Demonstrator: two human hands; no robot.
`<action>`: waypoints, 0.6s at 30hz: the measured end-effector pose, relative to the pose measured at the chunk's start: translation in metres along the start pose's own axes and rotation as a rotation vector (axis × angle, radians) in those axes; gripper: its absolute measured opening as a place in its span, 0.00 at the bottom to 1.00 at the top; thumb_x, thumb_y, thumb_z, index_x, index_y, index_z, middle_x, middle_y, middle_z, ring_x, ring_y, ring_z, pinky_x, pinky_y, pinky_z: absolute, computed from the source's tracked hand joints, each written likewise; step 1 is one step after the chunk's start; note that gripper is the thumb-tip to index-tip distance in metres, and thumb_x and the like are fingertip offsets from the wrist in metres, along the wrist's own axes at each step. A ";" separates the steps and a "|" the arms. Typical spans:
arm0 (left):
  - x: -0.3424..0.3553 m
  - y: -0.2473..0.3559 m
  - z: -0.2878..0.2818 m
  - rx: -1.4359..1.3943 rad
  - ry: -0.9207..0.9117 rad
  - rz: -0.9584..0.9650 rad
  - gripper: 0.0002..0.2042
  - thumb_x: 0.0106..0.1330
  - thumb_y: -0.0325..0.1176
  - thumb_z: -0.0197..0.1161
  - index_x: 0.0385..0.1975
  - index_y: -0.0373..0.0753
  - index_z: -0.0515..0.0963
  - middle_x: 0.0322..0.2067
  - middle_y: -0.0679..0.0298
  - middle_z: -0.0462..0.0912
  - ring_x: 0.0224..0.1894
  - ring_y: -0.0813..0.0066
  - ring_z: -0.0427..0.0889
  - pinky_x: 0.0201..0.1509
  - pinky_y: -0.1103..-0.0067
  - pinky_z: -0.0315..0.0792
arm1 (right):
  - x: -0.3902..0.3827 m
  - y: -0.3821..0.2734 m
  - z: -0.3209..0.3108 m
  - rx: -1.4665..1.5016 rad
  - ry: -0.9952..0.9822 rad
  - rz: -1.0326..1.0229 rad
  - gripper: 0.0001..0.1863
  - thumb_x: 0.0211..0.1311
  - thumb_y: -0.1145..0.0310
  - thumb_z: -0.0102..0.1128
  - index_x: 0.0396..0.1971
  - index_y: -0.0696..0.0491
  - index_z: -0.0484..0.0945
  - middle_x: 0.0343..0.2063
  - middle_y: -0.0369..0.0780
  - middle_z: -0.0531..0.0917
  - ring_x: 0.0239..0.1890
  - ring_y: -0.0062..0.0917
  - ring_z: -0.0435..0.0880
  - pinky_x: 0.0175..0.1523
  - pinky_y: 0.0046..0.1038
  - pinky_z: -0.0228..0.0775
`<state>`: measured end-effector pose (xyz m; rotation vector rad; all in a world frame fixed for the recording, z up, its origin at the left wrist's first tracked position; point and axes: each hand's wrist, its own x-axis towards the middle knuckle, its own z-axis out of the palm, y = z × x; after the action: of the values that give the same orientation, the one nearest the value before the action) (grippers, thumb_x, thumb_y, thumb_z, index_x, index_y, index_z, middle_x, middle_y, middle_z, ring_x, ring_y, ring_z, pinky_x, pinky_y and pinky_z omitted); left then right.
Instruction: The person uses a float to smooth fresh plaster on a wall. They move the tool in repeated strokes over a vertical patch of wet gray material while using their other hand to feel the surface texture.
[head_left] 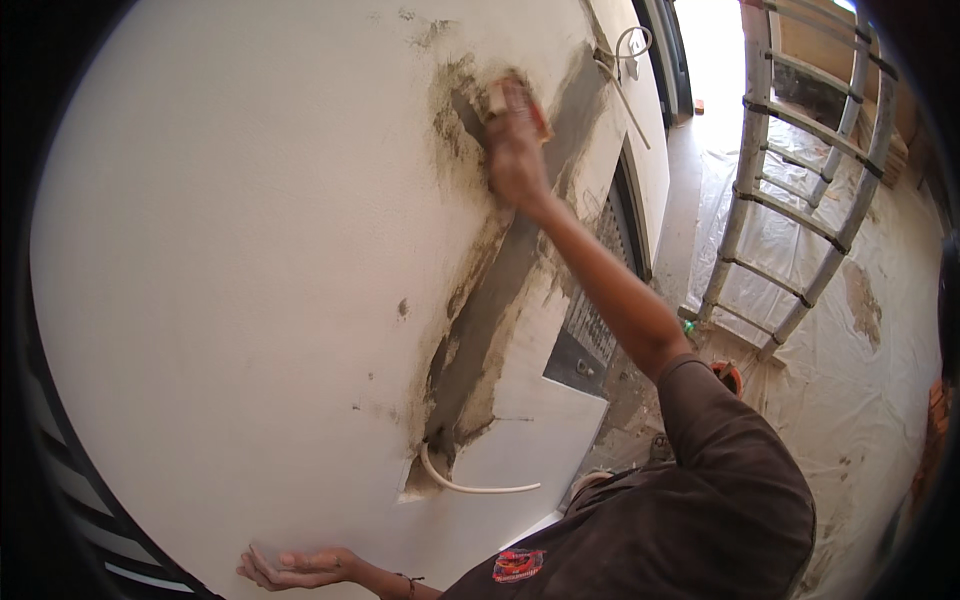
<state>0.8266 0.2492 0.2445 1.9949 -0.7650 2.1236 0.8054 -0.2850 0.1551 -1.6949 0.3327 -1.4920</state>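
My right hand (516, 160) is raised to the wall and closed round a small pale block with a reddish edge (541, 122). Motion blurs both, so the block's exact kind does not show. It is against the upper part of a grey mortar strip (500, 285), which slants down the white wall (230, 250) and has smeared, dirty edges. Low on the left, my left hand (295, 567) is held palm up beside the wall, its fingers stretched out and nothing in them.
A pale conduit (480, 489) curves out of the strip's lower end, and another conduit (625, 105) hangs at its top. A ladder (800, 190) stands at the right over plastic sheeting (830, 400). An orange bucket (728, 377) is on the floor beyond my right arm.
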 end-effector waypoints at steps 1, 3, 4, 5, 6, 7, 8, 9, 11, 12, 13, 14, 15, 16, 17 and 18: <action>0.000 -0.002 -0.001 0.002 -0.001 0.012 0.21 0.79 0.39 0.37 0.59 0.28 0.68 0.59 0.47 0.67 0.69 0.47 0.60 0.73 0.51 0.55 | -0.007 -0.013 0.013 -0.114 0.032 -0.121 0.30 0.72 0.68 0.40 0.73 0.56 0.52 0.72 0.51 0.54 0.75 0.41 0.47 0.77 0.40 0.28; 0.001 -0.008 -0.004 0.009 -0.003 0.020 0.22 0.79 0.39 0.36 0.58 0.28 0.68 0.59 0.47 0.67 0.69 0.47 0.60 0.73 0.51 0.55 | -0.049 -0.038 0.030 -0.316 0.030 -0.355 0.28 0.73 0.67 0.38 0.70 0.59 0.56 0.68 0.54 0.61 0.70 0.44 0.58 0.73 0.42 0.43; 0.005 -0.009 -0.007 0.007 0.005 0.013 0.22 0.79 0.39 0.36 0.58 0.28 0.68 0.59 0.47 0.68 0.69 0.48 0.60 0.73 0.51 0.55 | -0.064 -0.046 0.025 -0.407 -0.013 -0.475 0.27 0.73 0.66 0.37 0.68 0.62 0.58 0.64 0.57 0.66 0.66 0.46 0.66 0.71 0.44 0.56; -0.001 -0.005 -0.005 -0.017 0.010 -0.014 0.22 0.79 0.39 0.36 0.58 0.28 0.68 0.59 0.47 0.68 0.70 0.48 0.60 0.73 0.51 0.55 | -0.056 -0.031 0.009 -0.350 0.041 -0.394 0.29 0.72 0.65 0.40 0.70 0.59 0.54 0.68 0.53 0.59 0.70 0.43 0.57 0.73 0.43 0.45; 0.002 -0.003 -0.007 -0.015 0.026 -0.032 0.22 0.79 0.39 0.37 0.58 0.28 0.69 0.59 0.47 0.68 0.69 0.48 0.60 0.73 0.51 0.55 | -0.035 -0.011 0.001 -0.264 0.103 -0.312 0.33 0.71 0.64 0.43 0.72 0.56 0.50 0.72 0.50 0.52 0.74 0.40 0.47 0.76 0.42 0.34; -0.006 -0.002 0.000 -0.032 0.020 -0.050 0.22 0.79 0.39 0.37 0.58 0.28 0.69 0.59 0.47 0.68 0.69 0.48 0.60 0.73 0.51 0.55 | -0.022 0.009 -0.007 -0.200 0.159 -0.212 0.37 0.69 0.63 0.47 0.75 0.53 0.46 0.76 0.47 0.46 0.78 0.36 0.38 0.79 0.41 0.23; -0.003 -0.006 -0.001 -0.029 0.020 -0.052 0.22 0.79 0.39 0.37 0.58 0.28 0.69 0.59 0.47 0.68 0.69 0.48 0.60 0.73 0.51 0.54 | -0.001 0.003 -0.009 -0.038 0.035 -0.035 0.37 0.69 0.64 0.46 0.75 0.53 0.45 0.76 0.47 0.44 0.78 0.36 0.36 0.79 0.41 0.22; 0.000 -0.002 -0.002 -0.012 0.014 -0.016 0.22 0.79 0.39 0.37 0.58 0.28 0.69 0.59 0.48 0.68 0.69 0.48 0.60 0.73 0.51 0.55 | 0.023 -0.006 -0.018 0.128 -0.081 0.141 0.38 0.69 0.64 0.46 0.75 0.52 0.44 0.76 0.47 0.43 0.78 0.36 0.34 0.79 0.41 0.21; 0.002 0.005 -0.001 0.003 0.003 0.003 0.21 0.80 0.38 0.37 0.58 0.28 0.69 0.59 0.48 0.68 0.69 0.48 0.60 0.73 0.51 0.55 | 0.031 -0.022 -0.005 0.003 -0.150 0.058 0.38 0.68 0.67 0.45 0.76 0.52 0.43 0.76 0.47 0.42 0.78 0.36 0.33 0.78 0.41 0.20; 0.001 0.006 0.001 -0.001 0.002 -0.001 0.21 0.80 0.38 0.37 0.58 0.28 0.69 0.59 0.48 0.68 0.69 0.48 0.60 0.72 0.51 0.55 | 0.008 -0.029 0.022 -0.266 -0.092 -0.190 0.37 0.68 0.69 0.43 0.75 0.52 0.43 0.76 0.48 0.42 0.78 0.37 0.33 0.79 0.42 0.21; 0.003 0.001 -0.003 0.006 0.000 0.002 0.21 0.80 0.38 0.37 0.58 0.28 0.69 0.59 0.48 0.67 0.69 0.47 0.60 0.72 0.51 0.55 | -0.010 -0.030 0.031 -0.338 -0.065 -0.280 0.37 0.68 0.70 0.43 0.75 0.52 0.43 0.76 0.48 0.42 0.78 0.37 0.33 0.79 0.42 0.21; 0.002 -0.004 -0.005 0.017 -0.002 0.002 0.21 0.80 0.38 0.37 0.58 0.28 0.70 0.59 0.47 0.67 0.69 0.47 0.60 0.72 0.51 0.55 | -0.028 -0.030 0.040 -0.412 -0.031 -0.372 0.37 0.68 0.71 0.42 0.75 0.52 0.43 0.76 0.48 0.42 0.78 0.37 0.33 0.78 0.43 0.21; 0.002 -0.009 -0.010 0.018 0.010 -0.012 0.21 0.80 0.37 0.37 0.58 0.29 0.70 0.59 0.47 0.68 0.69 0.47 0.60 0.72 0.51 0.55 | -0.044 -0.025 0.033 -0.295 -0.035 -0.313 0.37 0.68 0.70 0.43 0.75 0.52 0.42 0.76 0.47 0.42 0.78 0.36 0.33 0.78 0.43 0.21; -0.002 -0.009 -0.006 -0.003 0.020 -0.031 0.21 0.80 0.37 0.36 0.58 0.29 0.70 0.59 0.48 0.68 0.69 0.47 0.60 0.72 0.52 0.56 | -0.055 -0.011 0.018 -0.200 -0.037 -0.249 0.37 0.68 0.70 0.43 0.75 0.52 0.42 0.76 0.47 0.42 0.78 0.36 0.33 0.78 0.43 0.20; -0.001 -0.002 -0.001 -0.045 0.027 -0.037 0.21 0.80 0.37 0.36 0.58 0.29 0.70 0.58 0.48 0.68 0.69 0.47 0.60 0.72 0.52 0.56 | -0.037 0.022 0.000 -0.270 0.089 -0.231 0.37 0.70 0.66 0.43 0.76 0.52 0.41 0.76 0.46 0.43 0.78 0.35 0.32 0.78 0.44 0.22; 0.000 0.001 0.000 -0.043 0.018 -0.029 0.21 0.80 0.37 0.36 0.58 0.29 0.70 0.58 0.48 0.68 0.69 0.48 0.60 0.72 0.52 0.56 | -0.012 0.030 -0.009 -0.192 0.114 -0.126 0.37 0.71 0.66 0.42 0.76 0.52 0.41 0.76 0.46 0.43 0.78 0.36 0.32 0.78 0.44 0.20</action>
<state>0.8264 0.2485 0.2441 1.9512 -0.7681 2.0876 0.8039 -0.2987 0.1247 -1.8121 0.4499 -1.6992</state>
